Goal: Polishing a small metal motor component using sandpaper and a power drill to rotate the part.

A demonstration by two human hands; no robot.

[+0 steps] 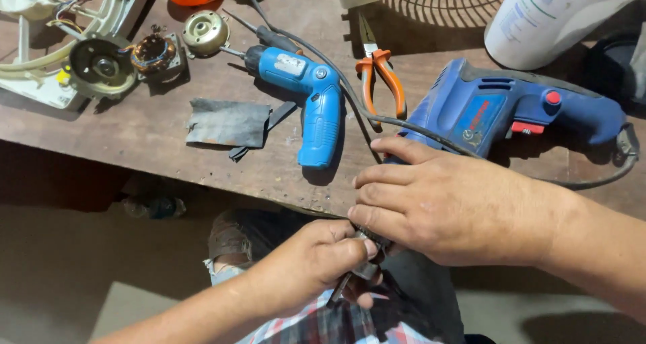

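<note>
Gripping a small metal part (363, 269) off the table edge, over the lap, both hands are working close together at about 6 o'clock in the frame. Left hand (316, 260) is curling shut around the part, thumb and forefinger pinching its top. Right hand (437, 206) is lying over it from 3 o'clock, fingers pressed together and bent down, tips touching the same part.

Risks, as a judgement: the part is hanging over open space past the wooden table (155, 132), so a slipping pinch is likely dropping it to the floor. The grey cord (377, 119) is running right beside the right hand's knuckles (from 11 o'clock down to 3 o'clock), and a wrist snagging it could be dragging the big blue drill (511, 108) toward the edge. Fingers are crowding one small piece, so a pinch between metal and skin is possible.

Looks of the part: mostly hidden by the fingers, greyish dull metal, a short blocky piece with a darker thin strip poking down toward 7 o'clock; exact shape is not telling.

Around it: light blue cordless screwdriver (316, 108) at 12 o'clock, orange-handled pliers (383, 82) just right of it, a dark scrap of cloth (229, 123) at 10 o'clock, motor winding (153, 53) and round motor housing (102, 67) far at 10 o'clock, white bottle (552, 18) at 2 o'clock.
</note>
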